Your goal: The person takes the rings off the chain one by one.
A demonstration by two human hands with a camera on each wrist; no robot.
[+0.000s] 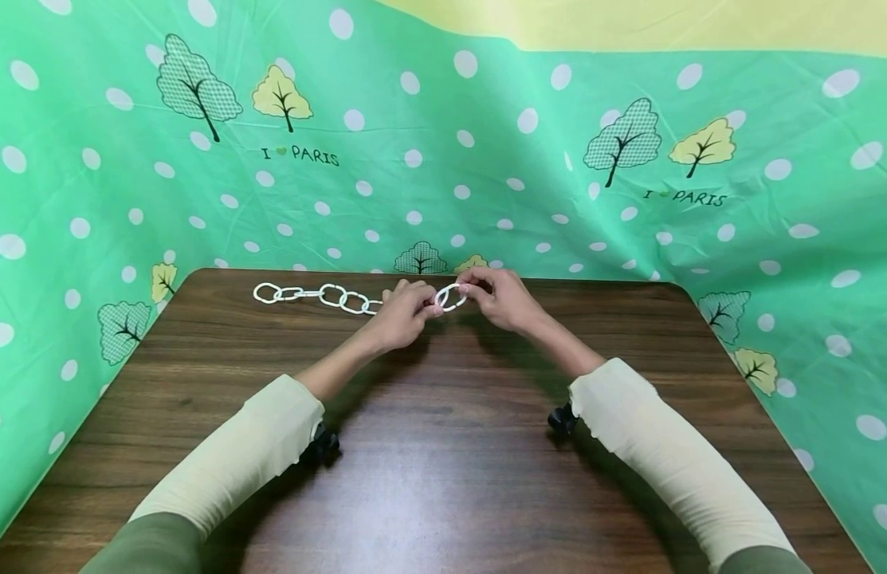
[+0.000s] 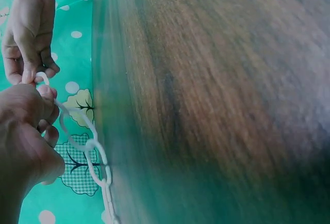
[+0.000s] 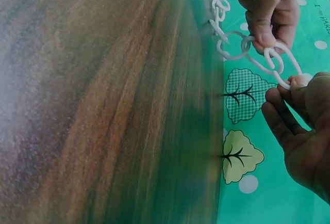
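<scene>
A chain of white oval links [image 1: 310,294] stretches along the far part of the brown table. My left hand [image 1: 402,316] pinches one link near the chain's right end between thumb and fingers. At that end, my right hand [image 1: 506,301] pinches the last white link [image 3: 295,62] between thumb and fingertips. In the right wrist view this link lies between both hands and overlaps a neighbouring link; whether the two are joined I cannot tell. Past my left hand, several links hang down toward the table in the left wrist view [image 2: 91,170]. The left fingers cover part of the chain.
The wooden table [image 1: 429,446] spreads out in front of my arms. Just beyond its far edge hangs a green dotted cloth [image 1: 414,183] printed with trees. A small black device [image 1: 561,421] sits at my right wrist, another [image 1: 324,446] at the left.
</scene>
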